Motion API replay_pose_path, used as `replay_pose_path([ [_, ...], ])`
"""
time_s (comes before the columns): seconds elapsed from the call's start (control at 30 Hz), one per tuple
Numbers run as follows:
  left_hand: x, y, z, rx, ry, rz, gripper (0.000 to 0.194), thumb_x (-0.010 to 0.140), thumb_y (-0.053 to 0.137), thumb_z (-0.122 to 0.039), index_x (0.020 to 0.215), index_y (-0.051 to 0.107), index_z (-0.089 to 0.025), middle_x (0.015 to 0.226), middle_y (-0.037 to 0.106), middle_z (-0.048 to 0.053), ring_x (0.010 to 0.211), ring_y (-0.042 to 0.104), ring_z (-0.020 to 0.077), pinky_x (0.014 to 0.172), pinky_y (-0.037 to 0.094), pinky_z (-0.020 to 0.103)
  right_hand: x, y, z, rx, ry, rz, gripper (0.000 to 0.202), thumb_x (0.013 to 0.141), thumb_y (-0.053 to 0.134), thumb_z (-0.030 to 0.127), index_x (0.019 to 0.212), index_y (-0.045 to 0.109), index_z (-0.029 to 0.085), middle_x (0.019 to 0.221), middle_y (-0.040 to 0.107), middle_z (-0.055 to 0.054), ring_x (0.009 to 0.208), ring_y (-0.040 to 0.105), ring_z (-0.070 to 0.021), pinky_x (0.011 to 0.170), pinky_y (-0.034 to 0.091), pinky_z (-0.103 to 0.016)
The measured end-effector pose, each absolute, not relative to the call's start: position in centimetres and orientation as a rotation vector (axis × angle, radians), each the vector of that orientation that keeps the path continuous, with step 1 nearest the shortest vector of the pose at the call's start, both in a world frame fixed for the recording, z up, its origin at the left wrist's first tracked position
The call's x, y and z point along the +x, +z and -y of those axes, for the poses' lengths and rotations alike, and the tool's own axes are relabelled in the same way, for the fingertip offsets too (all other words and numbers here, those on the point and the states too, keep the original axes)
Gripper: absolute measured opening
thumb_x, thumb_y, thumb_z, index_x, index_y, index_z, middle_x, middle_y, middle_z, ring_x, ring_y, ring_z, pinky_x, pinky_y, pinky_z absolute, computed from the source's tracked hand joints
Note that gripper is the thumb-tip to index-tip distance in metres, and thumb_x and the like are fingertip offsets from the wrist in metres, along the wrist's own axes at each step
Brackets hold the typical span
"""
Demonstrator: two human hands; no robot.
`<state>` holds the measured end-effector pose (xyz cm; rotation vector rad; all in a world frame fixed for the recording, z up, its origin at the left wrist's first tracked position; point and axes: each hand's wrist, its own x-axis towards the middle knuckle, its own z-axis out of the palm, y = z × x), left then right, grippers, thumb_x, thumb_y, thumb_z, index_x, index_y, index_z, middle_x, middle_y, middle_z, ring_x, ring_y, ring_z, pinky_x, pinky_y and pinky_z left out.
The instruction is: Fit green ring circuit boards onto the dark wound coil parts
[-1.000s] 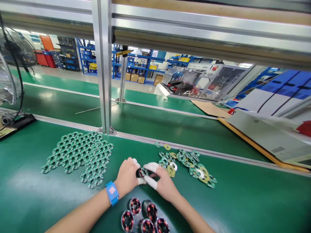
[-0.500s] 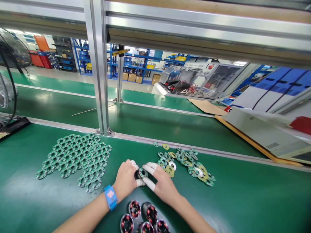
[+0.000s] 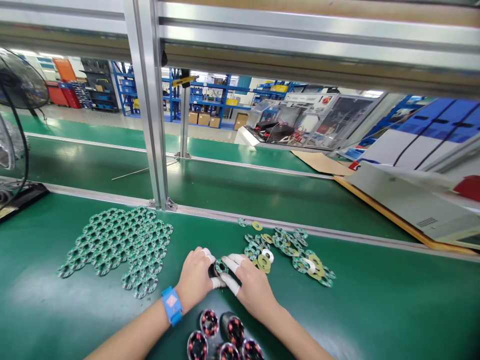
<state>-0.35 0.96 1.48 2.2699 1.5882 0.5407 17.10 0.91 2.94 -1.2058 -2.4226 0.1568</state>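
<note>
Ring-shaped circuit board is pinched at its edge between the thumb and forefinger of the right hand, above the green bench, and is set against the end of a dark motor core. Whether it is fully seated cannot be told. The core is clasped from the other side by the left hand, whose fingers are closed around it. White finger covers are worn on both hands, and a blue wrist strap is fastened on the left wrist. Nearer the camera, cores with reddish windings are grouped between the forearms, partly cut off by the lower edge of the view. To the left, many green rings are laid out side by side in a broad patch. Beyond the right hand, loose green rings are scattered and overlapped with yellow rings and white rings.
</note>
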Motion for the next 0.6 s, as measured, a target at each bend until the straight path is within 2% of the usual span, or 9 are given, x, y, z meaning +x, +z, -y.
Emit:
replay_pose_path([
  [0.27, -0.4, 1.4, -1.0, 2.273, 0.543, -1.576, 0.032, 0.08, 0.056, -0.048, 0.08, 0.062, -0.017, 0.086, 0.061, 0.007, 0.085, 0.051, 0.0236, 0.072, 0.037, 0.034, 16.7, 3.8, -1.5, -1.226, 0.338, 2.391, 0.025, 0.079, 0.062, 0.023, 0.104, 0.065, 0.019, 0.1, 0.064, -0.009, 0.091, 0.06, -0.0258, 0.078, 0.051, -0.036],
  [0.47, -0.4, 1.6, -1.0, 2.247, 0.549, -1.586, 0.028, 0.078, 0.059, -0.043, 0.081, 0.063, -0.015, 0.087, 0.061, 0.008, 0.086, 0.052, 0.0251, 0.075, 0.042, 0.037, 16.3, 4.4, -1.8, -1.27, 0.446, 2.386, 0.021, 0.079, 0.064, 0.029, 0.096, 0.069, 0.019, 0.088, 0.065, -0.007, 0.081, 0.06, -0.0243, 0.069, 0.049, -0.032],
  [0.53, -0.7, 2.0, -0.7, 2.241, 0.605, -1.529, 0.031, 0.072, 0.066, -0.04, 0.091, 0.063, -0.014, 0.093, 0.06, 0.009, 0.09, 0.052, 0.0254, 0.079, 0.044, 0.038, 16.4, 4.1, -1.8, -1.273, 0.503, 2.344, 0.021, 0.079, 0.062, 0.029, 0.097, 0.069, 0.019, 0.088, 0.065, -0.007, 0.081, 0.059, -0.0241, 0.07, 0.048, -0.032],
  [0.6, -1.2, 2.6, -0.3, 2.296, 0.698, -1.409, 0.044, 0.069, 0.07, -0.03, 0.108, 0.058, -0.015, 0.108, 0.057, 0.01, 0.1, 0.051, 0.0249, 0.087, 0.045, 0.037, 16.7, 3.6, -1.7, -1.265, 0.608, 2.285, 0.024, 0.079, 0.061, 0.028, 0.101, 0.067, 0.019, 0.089, 0.064, -0.007, 0.081, 0.058, -0.0236, 0.07, 0.048, -0.033],
])
